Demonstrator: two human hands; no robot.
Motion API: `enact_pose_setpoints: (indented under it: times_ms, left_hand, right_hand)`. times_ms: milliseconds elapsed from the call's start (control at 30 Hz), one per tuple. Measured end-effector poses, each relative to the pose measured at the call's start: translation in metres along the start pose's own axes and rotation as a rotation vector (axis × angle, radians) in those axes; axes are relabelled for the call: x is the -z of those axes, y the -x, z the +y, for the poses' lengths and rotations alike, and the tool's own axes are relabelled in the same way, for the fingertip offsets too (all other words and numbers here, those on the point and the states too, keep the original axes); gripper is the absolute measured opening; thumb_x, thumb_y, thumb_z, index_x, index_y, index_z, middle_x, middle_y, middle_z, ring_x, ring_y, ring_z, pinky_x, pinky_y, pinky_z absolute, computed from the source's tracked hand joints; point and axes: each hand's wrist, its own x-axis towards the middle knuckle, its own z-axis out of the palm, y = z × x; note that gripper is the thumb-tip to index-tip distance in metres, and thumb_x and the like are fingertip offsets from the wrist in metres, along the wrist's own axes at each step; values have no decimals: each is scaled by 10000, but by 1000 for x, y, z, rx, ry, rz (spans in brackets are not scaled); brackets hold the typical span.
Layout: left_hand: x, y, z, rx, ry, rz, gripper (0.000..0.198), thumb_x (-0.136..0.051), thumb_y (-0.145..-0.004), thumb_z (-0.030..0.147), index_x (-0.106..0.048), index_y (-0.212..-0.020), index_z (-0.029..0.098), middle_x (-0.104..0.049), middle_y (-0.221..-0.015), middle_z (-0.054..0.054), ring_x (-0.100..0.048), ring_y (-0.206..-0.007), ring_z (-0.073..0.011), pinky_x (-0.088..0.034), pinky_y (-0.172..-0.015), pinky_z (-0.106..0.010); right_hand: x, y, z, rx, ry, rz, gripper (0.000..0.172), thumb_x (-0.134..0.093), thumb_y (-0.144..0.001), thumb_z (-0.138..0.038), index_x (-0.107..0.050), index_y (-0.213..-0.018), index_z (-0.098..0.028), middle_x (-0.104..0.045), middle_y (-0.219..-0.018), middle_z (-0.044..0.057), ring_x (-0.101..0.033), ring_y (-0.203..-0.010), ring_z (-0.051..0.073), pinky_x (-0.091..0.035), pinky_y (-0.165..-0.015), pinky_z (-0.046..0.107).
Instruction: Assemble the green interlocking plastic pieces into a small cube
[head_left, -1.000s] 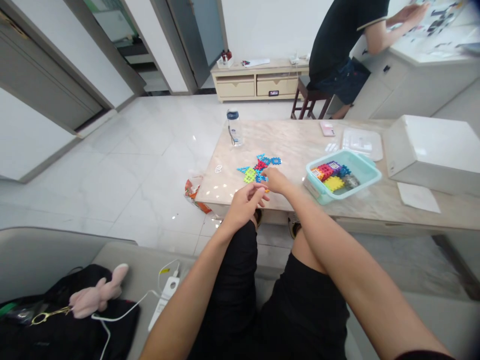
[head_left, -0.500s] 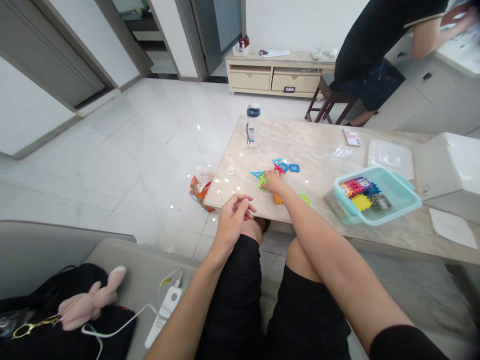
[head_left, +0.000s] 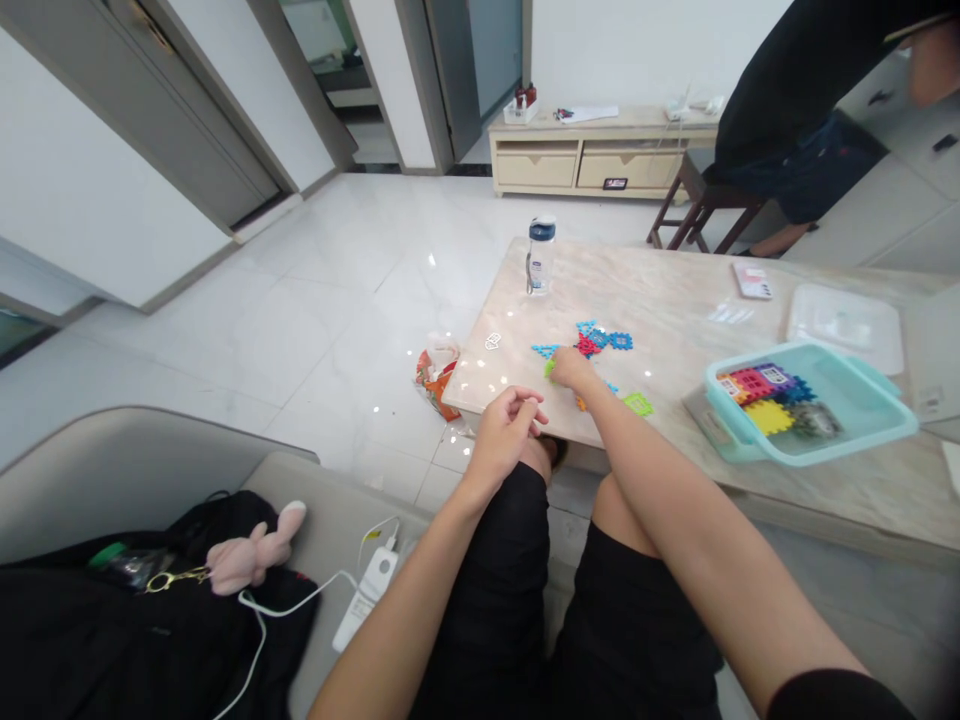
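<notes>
The right hand (head_left: 574, 370) stretches forward, fingers down on the tile cluster (head_left: 602, 341) near the worktop's (head_left: 675, 290) front edge; whether it grips a tile cannot be told. The left hand (head_left: 506, 432) hangs above the knee, fingers curled shut on nothing visible.

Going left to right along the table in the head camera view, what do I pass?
White tag → bottle → loose green tile → teal bin.
</notes>
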Motion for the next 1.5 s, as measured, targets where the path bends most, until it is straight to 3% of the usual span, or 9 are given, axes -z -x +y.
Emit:
enact_pose_setpoints:
  times_ms: [100, 300, 467, 600, 700, 867, 1067, 1233, 1500]
  left_hand:
    - [-3, 0, -4, -31, -33, 10, 198, -700, -928, 373, -711, -988, 185, -740, -778, -42, -637, -636, -153, -498, -654, -298]
    - [-11, 0, -7, -57, -61, 45, 144, -655, -957, 301, -681, -1024, 176, -744, -818, -37, -635, -622, -129, -499, -652, -275]
    - [-27, 3, -3, -120, -196, 85, 163, -694, -942, 247, -673, -1089, 180, -733, -946, -28, -667, -637, -114, -509, -640, -259]
    - [-45, 7, 1, -172, -259, 39, 198, -712, -978, 317, -670, -1113, 179, -722, -988, -35, -677, -647, -112, -533, -646, -263]
    - [-58, 8, 5, -192, -232, -81, 229, -705, -1003, 377, -682, -1098, 169, -746, -980, -52, -677, -660, -114, -540, -656, -260]
    - [-77, 4, 8, -223, -301, -210, 326, -740, -988, 464, -718, -1137, 174, -767, -1031, -68, -700, -705, -128, -559, -667, -265]
    - [-84, -4, 14, -204, -340, -391, 406, -673, -1035, 539, -707, -1225, 182, -760, -976, -59, -726, -743, -162, -565, -705, -294]
    - [-80, -3, 17, -225, -251, -324, 419, -667, -1020, 589, -732, -1023, 175, -754, -851, -47, -692, -710, -161, -541, -689, -285]
    - [-68, -2, 17, -173, -239, -225, 457, -779, -901, 634, -722, -920, 182, -753, -772, -37, -674, -629, -166, -540, -629, -294]
  right_hand:
    - [11, 15, 5, 5, -106, 38, 322, -778, -870, -157, -808, -1186, -102, -812, -1189, 229, -768, -1134, 320, -551, -961, 352]
    - [34, 59, 13, 97, -356, 216, 270, -743, -931, -316, -782, -1109, -117, -826, -1076, 157, -763, -979, 268, -568, -888, 351]
    - [49, 120, 26, 186, -1104, 384, 464, -863, -803, -563, -759, -1026, -170, -821, -990, 116, -747, -866, 256, -580, -760, 358]
    - [60, 173, 51, 204, -1318, 291, 536, -952, -728, -589, -774, -1052, -201, -834, -1046, 91, -761, -912, 231, -587, -798, 334]
    - [65, 199, 74, 182, -1357, 225, 583, -986, -702, -591, -782, -1098, -215, -836, -1043, 77, -758, -894, 214, -582, -772, 315]
    - [67, 215, 101, 121, -1381, 180, 638, -1014, -662, -604, -781, -1102, -205, -827, -986, 71, -730, -823, 198, -543, -692, 299]
    - [77, 223, 94, 200, -1309, 158, 480, -937, -789, -554, -774, -1086, -215, -823, -980, 69, -747, -857, 230, -577, -746, 342]
    - [82, 220, 73, 305, -1153, 235, 372, -826, -886, -480, -732, -1130, -215, -813, -1006, 68, -752, -901, 242, -577, -769, 356]
    - [73, 213, 65, 309, -1099, 255, 521, -842, -844, -522, -658, -1215, -206, -744, -866, 5, -684, -762, 194, -540, -714, 334]
